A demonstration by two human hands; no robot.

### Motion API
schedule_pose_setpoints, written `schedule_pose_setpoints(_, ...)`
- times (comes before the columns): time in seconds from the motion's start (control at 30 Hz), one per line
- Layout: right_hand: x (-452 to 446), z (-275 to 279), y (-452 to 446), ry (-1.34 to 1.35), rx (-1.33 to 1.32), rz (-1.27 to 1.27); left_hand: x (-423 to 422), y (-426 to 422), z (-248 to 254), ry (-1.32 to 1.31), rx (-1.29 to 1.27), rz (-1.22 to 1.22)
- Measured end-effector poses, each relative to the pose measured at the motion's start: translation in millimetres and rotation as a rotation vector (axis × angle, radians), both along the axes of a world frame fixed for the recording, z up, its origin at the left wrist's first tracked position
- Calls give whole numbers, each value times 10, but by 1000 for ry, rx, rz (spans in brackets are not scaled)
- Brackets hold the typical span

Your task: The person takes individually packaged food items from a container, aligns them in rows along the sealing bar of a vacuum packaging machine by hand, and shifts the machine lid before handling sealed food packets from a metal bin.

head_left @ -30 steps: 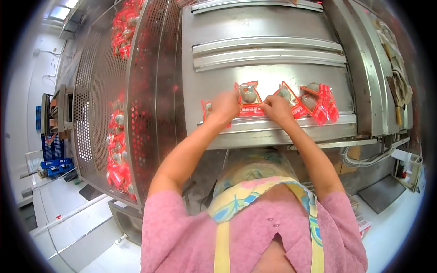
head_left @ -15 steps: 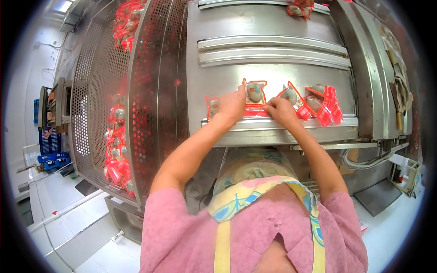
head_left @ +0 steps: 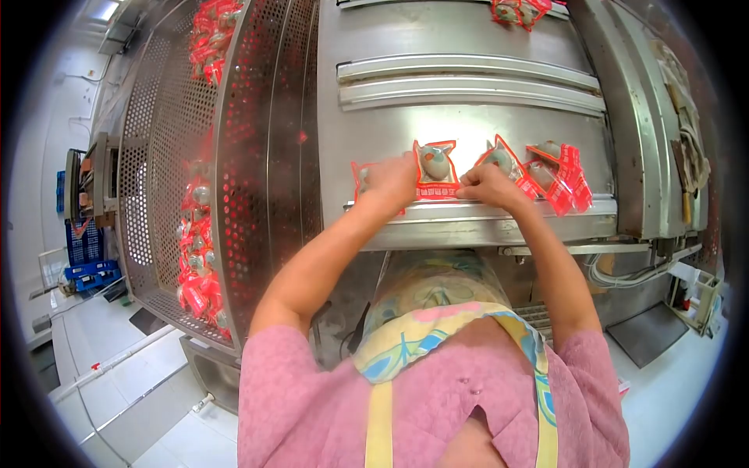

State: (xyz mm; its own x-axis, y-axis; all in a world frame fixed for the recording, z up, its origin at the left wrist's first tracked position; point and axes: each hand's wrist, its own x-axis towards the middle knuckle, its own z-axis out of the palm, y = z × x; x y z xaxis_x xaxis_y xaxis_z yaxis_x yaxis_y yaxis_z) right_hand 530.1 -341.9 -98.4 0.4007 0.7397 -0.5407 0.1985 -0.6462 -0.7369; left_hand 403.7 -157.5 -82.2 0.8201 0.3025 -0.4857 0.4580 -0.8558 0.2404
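Note:
A clear, red-edged egg pouch [head_left: 435, 165] holding a greenish egg lies between my two hands, its red printed end toward the metal bar. My left hand [head_left: 392, 183] is closed at its left edge, with the fingertips partly hidden. At its lower right corner my right hand [head_left: 493, 186] pinches with thumb and forefinger. Partly covered by my left hand is another egg pouch [head_left: 360, 173]. Just beyond my right hand sits a third egg pouch [head_left: 503, 158], and several overlapping egg pouches [head_left: 555, 173] lie to its right.
A metal bar [head_left: 421, 209] runs along the near edge of the steel table [head_left: 374, 129]. A double bar [head_left: 468, 87] crosses farther back, with more pouches [head_left: 519, 11] beyond. At left stands a perforated metal bin [head_left: 168, 129] holding many red pouches [head_left: 199, 269].
The middle pouch has shifted slightly nearer and lies straighter, its printed end more visible. My left hand has moved a little left and down; my right hand has shifted slightly right.

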Motion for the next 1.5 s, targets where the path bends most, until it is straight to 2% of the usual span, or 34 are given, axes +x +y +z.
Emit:
schedule_pose_setpoints(0.1,18,-69,48,79,-58,-136,16,5,-43,-13,-24,53)
schedule_pose_setpoints(0.23,-77,-76,78,-150,-53,-113,40,0,8,-131,-12,176)
schedule_pose_setpoints(0.3,-181,-55,100,-347,-82,-63,51,-41,135,-81,-28,162)
schedule_pose_setpoints(0.37,-261,44,92,-409,-106,-22,1,-69,121,-85,-15,117)
schedule_pose_setpoints(0.43,-304,90,48,-462,-80,15,-80,-72,50,-149,27,40)
schedule_pose_setpoints(0.53,-306,196,-126,-585,105,85,-107,-224,216,-127,77,146)
schedule_pose_setpoints(0.6,-335,453,-285,-551,329,-110,-224,-304,275,-592,39,-48)
schedule_pose_setpoints(0.63,-321,559,-357,-533,438,-208,-284,-337,264,-673,12,-117)
schedule_pose_setpoints(0.67,-263,608,-438,-574,420,-258,-344,-370,252,-750,-13,-190)
schedule_pose_setpoints(0.73,-118,663,-669,-657,382,-356,-444,-430,120,-606,-64,-277)
schedule_pose_setpoints(0.83,32,514,-940,-639,332,-438,-455,-424,149,-505,-105,-292)
schedule_pose_setpoints(0.93,90,361,-1054,-678,363,-458,-297,-555,237,-601,-296,-165)
schedule_pose_setpoints(1.03,182,375,-1007,-523,131,-401,85,-991,7,-444,-762,430)
schedule_pose_setpoints(1.1,253,383,-898,-577,19,-323,419,-1123,-134,-169,-1015,652)
schedule_pose_setpoints(1.2,326,352,-776,-561,-61,-272,708,-1194,-145,-110,-1330,957)
schedule_pose_setpoints(1.3,445,234,-760,-411,-47,-283,817,-1246,-95,52,-1331,1139)
schedule_pose_setpoints(1.4,539,272,-737,92,-27,-341,850,-1251,-78,53,-1379,1141)
schedule_pose_setpoints(1.5,642,183,-765,175,-94,-249,818,-1122,-184,75,-1370,1022)
